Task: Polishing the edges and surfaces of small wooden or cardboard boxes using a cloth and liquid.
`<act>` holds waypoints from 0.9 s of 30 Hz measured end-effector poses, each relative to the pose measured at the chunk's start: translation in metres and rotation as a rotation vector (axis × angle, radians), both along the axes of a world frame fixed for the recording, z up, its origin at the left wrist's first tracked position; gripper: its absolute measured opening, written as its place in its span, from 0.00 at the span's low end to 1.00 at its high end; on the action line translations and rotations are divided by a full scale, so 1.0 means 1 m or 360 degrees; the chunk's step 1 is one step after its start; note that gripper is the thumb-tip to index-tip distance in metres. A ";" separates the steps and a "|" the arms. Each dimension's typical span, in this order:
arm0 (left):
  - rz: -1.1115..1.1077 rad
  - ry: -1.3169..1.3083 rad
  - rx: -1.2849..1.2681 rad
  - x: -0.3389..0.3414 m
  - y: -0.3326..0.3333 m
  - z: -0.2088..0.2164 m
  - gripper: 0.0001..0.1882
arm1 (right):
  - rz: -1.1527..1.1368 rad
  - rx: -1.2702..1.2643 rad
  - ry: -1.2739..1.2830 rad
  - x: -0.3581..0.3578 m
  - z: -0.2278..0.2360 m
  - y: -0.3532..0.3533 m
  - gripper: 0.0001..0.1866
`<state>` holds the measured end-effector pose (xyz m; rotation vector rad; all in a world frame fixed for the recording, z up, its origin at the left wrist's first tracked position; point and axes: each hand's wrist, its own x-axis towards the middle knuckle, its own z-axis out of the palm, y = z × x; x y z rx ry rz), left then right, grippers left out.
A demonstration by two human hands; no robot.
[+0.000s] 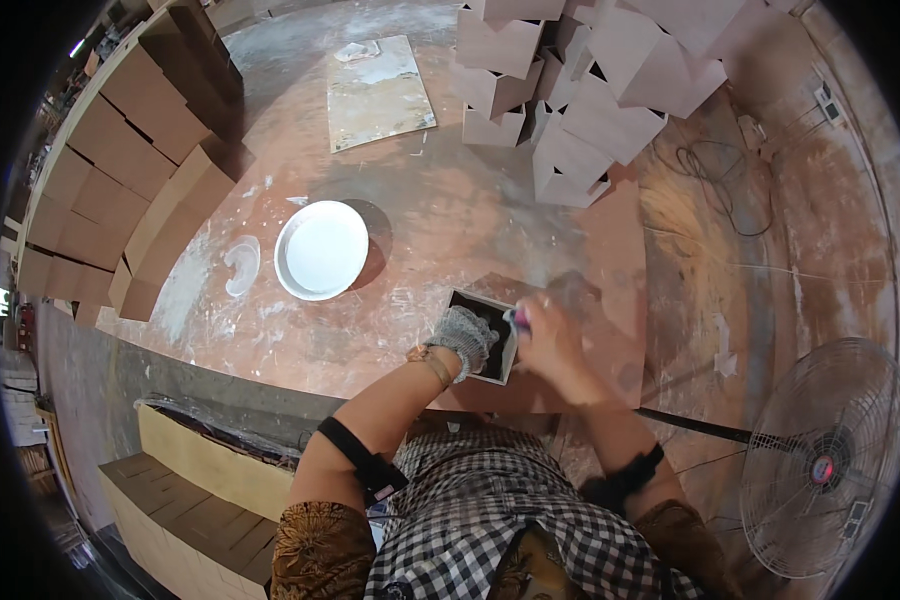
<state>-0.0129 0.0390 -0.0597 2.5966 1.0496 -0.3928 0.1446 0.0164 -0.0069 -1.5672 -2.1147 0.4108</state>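
Observation:
A small open-topped box (511, 360) with pale walls and a dark inside stands near the table's front edge, just ahead of me. My left hand (465, 340), in a grey knitted glove, is closed over its left wall, with the fingers reaching inside. On the opposite side my right hand (550, 338), bare and slightly blurred, has its fingers closed at the box's right rim. They pinch a small blue and purple thing (520, 318) whose kind I cannot make out.
A round white basin (320, 250) stands left on the stained table (450, 210). Behind it lies a pale board (380, 95). Pale boxes (610, 110) are piled at the back right, brown boxes (120, 180) at the left. A fan (820, 465) stands at the right.

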 end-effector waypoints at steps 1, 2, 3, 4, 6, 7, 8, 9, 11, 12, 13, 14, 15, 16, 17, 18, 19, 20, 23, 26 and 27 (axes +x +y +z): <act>0.0008 0.0058 -0.0095 0.005 0.003 0.021 0.15 | -0.0018 -0.0004 -0.0004 0.003 0.003 0.011 0.13; -0.0010 0.0055 -0.0099 0.007 0.006 0.017 0.15 | 0.0013 0.0004 -0.0035 0.005 0.007 0.020 0.12; -0.0029 0.0027 -0.0048 0.007 0.003 0.014 0.17 | 0.0056 0.0006 -0.0063 0.005 0.013 0.020 0.11; -0.0028 -0.0001 0.0007 0.008 0.006 0.022 0.18 | 0.0067 0.0001 -0.0064 0.005 0.013 0.012 0.11; -0.0030 0.0210 -0.0161 0.011 0.007 0.026 0.17 | 0.0237 -0.0167 -0.0049 0.003 0.013 -0.025 0.11; -0.0004 0.0116 -0.0062 0.007 0.003 0.016 0.17 | 0.0242 -0.0173 -0.0042 0.001 0.009 -0.040 0.11; 0.0023 0.0024 0.0038 0.003 0.000 0.006 0.16 | 0.0276 -0.0142 0.0043 -0.001 0.005 -0.053 0.11; -0.0013 0.0052 0.0036 0.005 0.000 0.009 0.16 | 0.0294 -0.0103 0.0114 0.001 0.006 -0.058 0.11; -0.0010 0.0024 0.0027 0.006 0.002 0.010 0.16 | 0.0280 -0.0173 0.0151 0.006 0.008 -0.040 0.11; -0.0006 0.0000 0.0017 0.008 0.003 0.008 0.16 | 0.0267 -0.0243 0.0193 0.009 0.007 -0.025 0.12; 0.0007 0.0012 0.0017 0.005 0.001 0.005 0.16 | 0.0090 -0.0245 -0.0033 0.007 0.006 -0.007 0.11; 0.0023 -0.0072 0.0132 0.006 0.000 0.000 0.16 | 0.0086 -0.0245 -0.0036 0.009 0.006 0.011 0.11; 0.0036 -0.0155 0.0246 0.007 -0.001 0.003 0.17 | 0.0097 -0.0101 -0.0038 0.011 0.007 0.026 0.11; 0.0027 -0.0159 0.0245 0.009 0.001 0.005 0.17 | 0.0107 0.0043 -0.0041 0.014 0.007 0.032 0.11; 0.0016 -0.0066 0.0127 0.012 0.004 0.009 0.18 | 0.0095 0.0044 -0.0045 0.014 0.007 0.024 0.11; 0.0030 0.0037 0.0001 0.011 0.004 0.017 0.19 | 0.0127 0.0022 -0.0084 0.011 0.005 0.010 0.11; 0.0048 0.0215 -0.0136 0.014 0.005 0.031 0.19 | 0.0154 0.0007 -0.0131 0.010 0.004 -0.004 0.11; 0.0055 0.0214 -0.0137 0.014 0.005 0.024 0.19 | 0.0229 -0.0109 -0.0047 0.011 0.007 -0.022 0.11; 0.0085 0.0042 0.0045 0.006 -0.003 0.014 0.18 | 0.0262 -0.0211 0.0058 0.009 0.008 -0.056 0.11; 0.0043 0.0049 0.0021 0.010 0.001 0.014 0.19 | 0.0320 -0.0405 0.0168 0.023 0.007 -0.041 0.12; 0.0048 0.0060 0.0025 0.010 0.002 0.015 0.19 | 0.0211 -0.0336 0.0262 0.023 0.011 -0.027 0.12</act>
